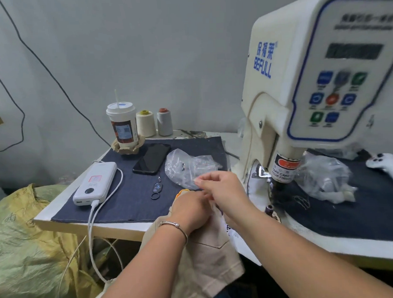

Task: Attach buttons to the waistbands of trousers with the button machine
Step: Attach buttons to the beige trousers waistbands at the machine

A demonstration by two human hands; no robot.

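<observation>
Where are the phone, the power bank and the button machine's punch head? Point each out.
phone (151, 158), head view, middle of its dark screen.
power bank (94, 183), head view, middle of its white top face.
punch head (285, 169), head view, on its labelled cylinder under the button machine.
</observation>
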